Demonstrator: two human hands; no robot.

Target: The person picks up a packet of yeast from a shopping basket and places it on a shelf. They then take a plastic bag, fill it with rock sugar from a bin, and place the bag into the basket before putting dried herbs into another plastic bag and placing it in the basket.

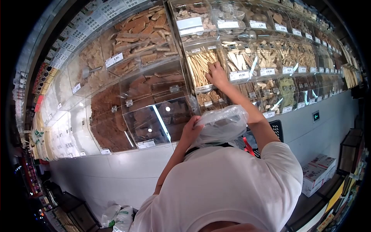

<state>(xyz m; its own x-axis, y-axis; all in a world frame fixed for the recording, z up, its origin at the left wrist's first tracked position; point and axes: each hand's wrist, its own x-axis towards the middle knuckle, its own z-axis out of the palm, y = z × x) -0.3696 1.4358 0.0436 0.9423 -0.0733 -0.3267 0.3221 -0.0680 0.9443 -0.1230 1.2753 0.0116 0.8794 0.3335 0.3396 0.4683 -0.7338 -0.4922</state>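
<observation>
My left hand (191,129) is closed on the rim of a clear plastic bag (222,123), held in front of my chest. The bag's mouth faces up, and I cannot make out its contents. My right hand (217,74) reaches into a clear bin of thin pale sticks (199,63), its fingers bent down on the sticks at the bin's right side. Whether a stick is between the fingertips is too small to tell. Right of that bin lie white slices (237,60) behind a price label (239,75).
Bins of brown slabs (145,25) and dark bark pieces (154,85) stand at the left. More clear bins run off to the right. A black basket (276,129) is beside my right arm, and white boxes (319,174) sit low at the right.
</observation>
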